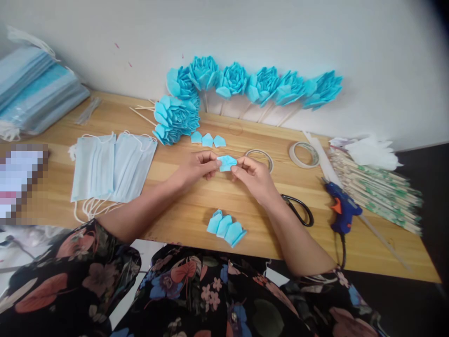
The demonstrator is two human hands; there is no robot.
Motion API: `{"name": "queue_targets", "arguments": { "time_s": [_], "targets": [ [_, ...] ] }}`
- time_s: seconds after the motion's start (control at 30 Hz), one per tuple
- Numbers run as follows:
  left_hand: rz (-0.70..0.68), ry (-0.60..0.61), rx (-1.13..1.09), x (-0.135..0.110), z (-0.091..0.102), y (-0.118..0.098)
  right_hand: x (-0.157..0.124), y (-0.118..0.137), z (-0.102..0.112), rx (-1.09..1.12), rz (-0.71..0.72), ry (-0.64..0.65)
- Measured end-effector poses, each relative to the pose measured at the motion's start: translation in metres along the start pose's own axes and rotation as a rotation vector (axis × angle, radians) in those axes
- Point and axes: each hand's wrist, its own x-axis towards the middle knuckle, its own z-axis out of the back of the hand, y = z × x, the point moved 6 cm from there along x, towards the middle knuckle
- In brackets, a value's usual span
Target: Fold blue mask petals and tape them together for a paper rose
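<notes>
Between my two hands, just above the wooden table, is a small blue fabric petal (pixel 227 163). My left hand (pixel 199 168) pinches its left end between thumb and fingers. The right end is pinched by my right hand (pixel 254 177). Behind the hands lie a few loose blue petals (pixel 207 140) in a row. Nearer to my body rests a group of overlapping blue petals (pixel 226 228). Partly behind my right hand is a roll of tape (pixel 263 158), and the black handle of scissors (pixel 300 210) shows beside my right forearm.
Blue flowers on sticks (pixel 233 79) lean against the wall, with more flowers (pixel 175 114) lying at left. Face masks (pixel 115 166) lie left, near a packed stack (pixel 38 89). At right are another tape roll (pixel 304 155), a glue gun (pixel 339 206) and wrapped chopsticks (pixel 379 192).
</notes>
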Motion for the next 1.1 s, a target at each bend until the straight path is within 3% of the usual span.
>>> {"name": "queue_targets", "arguments": {
  "time_s": [0.23, 0.63, 0.83, 0.97, 1.1],
  "targets": [
    [-0.010, -0.020, -0.007, 0.001, 0.001, -0.001, 0.000, -0.006, 0.003, 0.153, -0.026, -0.013],
    [-0.030, 0.065, -0.015, 0.000, -0.004, 0.003, 0.002, -0.012, -0.006, 0.071, 0.039, 0.052],
    [0.028, 0.063, -0.142, -0.001, -0.006, 0.002, 0.003, -0.014, -0.005, 0.025, 0.028, 0.048],
    [-0.032, 0.017, 0.045, 0.001, -0.001, -0.003, 0.001, -0.009, -0.007, -0.126, 0.033, 0.130],
    [-0.200, 0.001, 0.374, 0.000, 0.001, -0.010, -0.003, -0.001, -0.008, -0.364, 0.066, 0.201]
  ]
}}
